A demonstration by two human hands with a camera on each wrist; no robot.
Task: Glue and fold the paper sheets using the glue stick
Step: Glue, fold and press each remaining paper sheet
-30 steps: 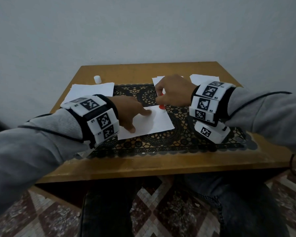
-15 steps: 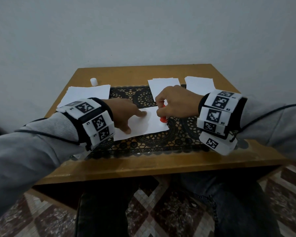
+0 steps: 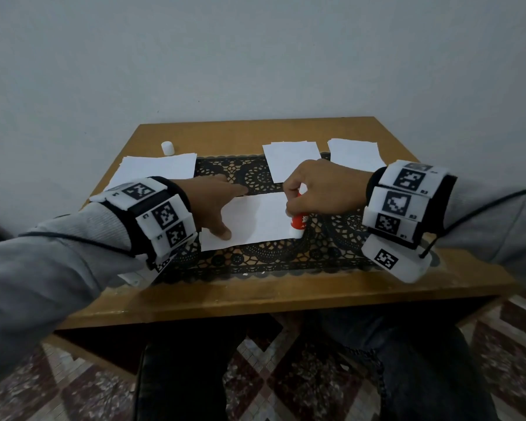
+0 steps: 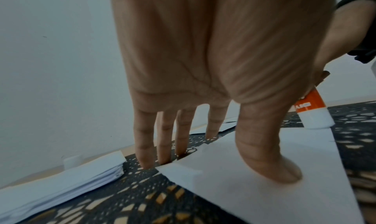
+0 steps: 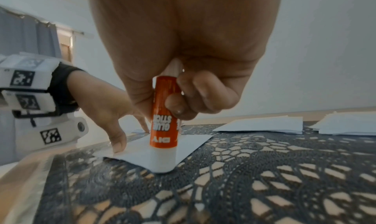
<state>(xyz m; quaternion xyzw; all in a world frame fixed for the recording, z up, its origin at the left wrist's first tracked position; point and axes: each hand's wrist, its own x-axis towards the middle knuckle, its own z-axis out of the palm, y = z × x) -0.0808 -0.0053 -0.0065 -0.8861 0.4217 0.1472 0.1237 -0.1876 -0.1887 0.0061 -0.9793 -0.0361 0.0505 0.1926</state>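
Observation:
A white paper sheet (image 3: pixel 255 220) (image 4: pixel 254 179) (image 5: pixel 142 152) lies on the black lace mat (image 3: pixel 255 256). My left hand (image 3: pixel 216 205) (image 4: pixel 203 131) (image 5: pixel 105 108) holds it down with straight fingers, thumb pressing the sheet's near left part and the other fingertips at its far edge. My right hand (image 3: pixel 313 192) (image 5: pixel 183 90) grips an orange and white glue stick (image 3: pixel 298 221) (image 4: pixel 311 113) (image 5: pixel 163 131), held upside down. Its white end touches the sheet's near right corner.
A stack of white sheets (image 3: pixel 155 168) lies at the back left of the wooden table (image 3: pixel 255 296), with the white glue cap (image 3: pixel 167 148) behind it. Two more paper piles (image 3: pixel 292 161) (image 3: pixel 356 153) lie at the back right. A wall stands behind the table.
My right hand has dragged the glue stick along the sheet's right edge, from its far end toward its near right corner. The left hand has kept pressing the sheet.

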